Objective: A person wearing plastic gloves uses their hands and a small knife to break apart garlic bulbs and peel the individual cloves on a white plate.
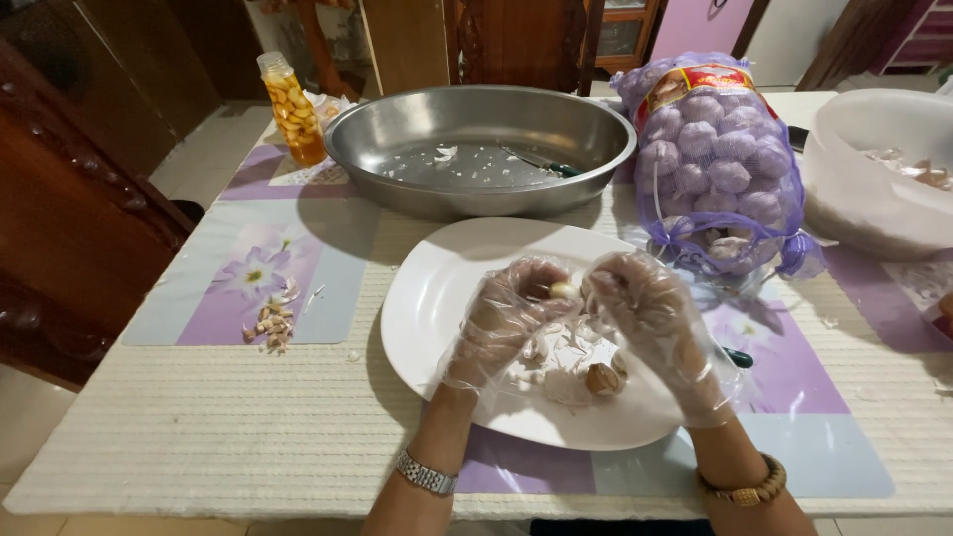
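Gloved in loose clear plastic, the left hand point(511, 313) pinches a pale garlic clove point(563, 290) between thumb and fingertips above a white plate point(437, 288), seen from the head camera looking down at a dining table. Just beside it, the right hand point(655, 318), also in a clear glove, curls its fingers toward the clove; whether it grips the clove or only its skin cannot be told through the crumpled plastic. Beneath both hands, papery peel and a brownish unpeeled clove point(602, 378) lie on the plate. A silver wristwatch point(425, 475) sits on the left wrist and a wooden bead bracelet point(745, 489) on the right. Behind the plate stands a wide steel basin point(397, 164) holding scraps of skin and a small green-handled knife point(551, 165). To the right of the basin a purple mesh sack of garlic bulbs point(720, 164) stands upright, touching the plate's far edge, with a white plastic tub point(864, 189) beyond it. At far left a jar of cloves in amber liquid point(291, 109) stands near the basin, and a small heap of garlic scraps point(272, 324) rests on a purple flower-print placemat point(213, 308).
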